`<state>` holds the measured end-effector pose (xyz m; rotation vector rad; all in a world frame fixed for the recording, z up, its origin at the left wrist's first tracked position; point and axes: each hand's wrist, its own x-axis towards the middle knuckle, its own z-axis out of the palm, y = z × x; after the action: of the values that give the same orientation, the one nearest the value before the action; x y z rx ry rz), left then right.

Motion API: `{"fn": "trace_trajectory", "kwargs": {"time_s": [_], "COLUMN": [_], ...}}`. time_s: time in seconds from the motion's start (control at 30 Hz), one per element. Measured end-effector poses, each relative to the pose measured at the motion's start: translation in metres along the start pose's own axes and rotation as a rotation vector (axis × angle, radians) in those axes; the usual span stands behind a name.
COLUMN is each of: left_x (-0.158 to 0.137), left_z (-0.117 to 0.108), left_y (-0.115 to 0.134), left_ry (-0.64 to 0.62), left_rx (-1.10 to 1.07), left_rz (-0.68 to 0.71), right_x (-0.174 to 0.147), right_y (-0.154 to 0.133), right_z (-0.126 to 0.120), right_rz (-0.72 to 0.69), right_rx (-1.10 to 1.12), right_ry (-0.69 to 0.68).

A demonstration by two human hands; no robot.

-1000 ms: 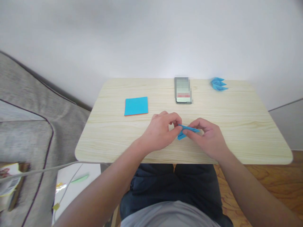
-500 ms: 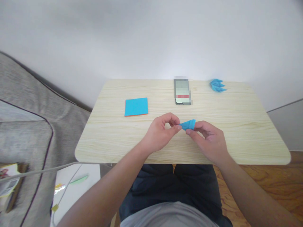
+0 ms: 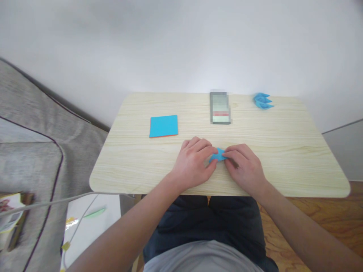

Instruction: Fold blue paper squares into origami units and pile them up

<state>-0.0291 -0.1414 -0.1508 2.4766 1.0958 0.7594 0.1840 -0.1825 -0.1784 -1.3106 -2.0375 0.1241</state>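
Note:
A small folded piece of blue paper (image 3: 219, 155) lies between my hands, low at the tabletop. Thumb and fingers of my left hand (image 3: 194, 162) are closed on its left part. My right hand (image 3: 246, 164) pinches its right end, and the fingertips hide that end. Beyond my left hand rests a stack of square paper (image 3: 163, 126), blue on top with an orange edge. At the back right sits a pointed blue folded-paper piece (image 3: 262, 101) with several spikes.
A phone (image 3: 220, 108) with a blurred screen lies at the back middle of the pale wooden table (image 3: 127, 158). The white wall rises behind it. A grey sofa (image 3: 76, 139) stands to the left, and a cable (image 3: 70, 198) runs below the table's front left corner.
The blue paper has been turned round, its narrow end going from my left hand to my right, and lowered toward the table. My left hand now covers more of it.

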Motion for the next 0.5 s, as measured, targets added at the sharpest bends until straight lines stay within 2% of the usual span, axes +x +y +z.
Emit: {"fn": "trace_trajectory", "kwargs": {"time_s": [0.17, 0.5], "left_x": [-0.002, -0.007], "left_z": [0.001, 0.0], "left_y": [-0.001, -0.009], "left_ry": [-0.114, -0.106], "left_rx": [0.026, 0.119], "left_rz": [0.043, 0.123], "right_x": [-0.007, -0.016], "right_y": [-0.003, -0.003], "right_z": [-0.001, -0.01], "right_rz": [0.012, -0.004], "right_rx": [0.009, -0.037], "right_ry": [-0.019, -0.111]}}
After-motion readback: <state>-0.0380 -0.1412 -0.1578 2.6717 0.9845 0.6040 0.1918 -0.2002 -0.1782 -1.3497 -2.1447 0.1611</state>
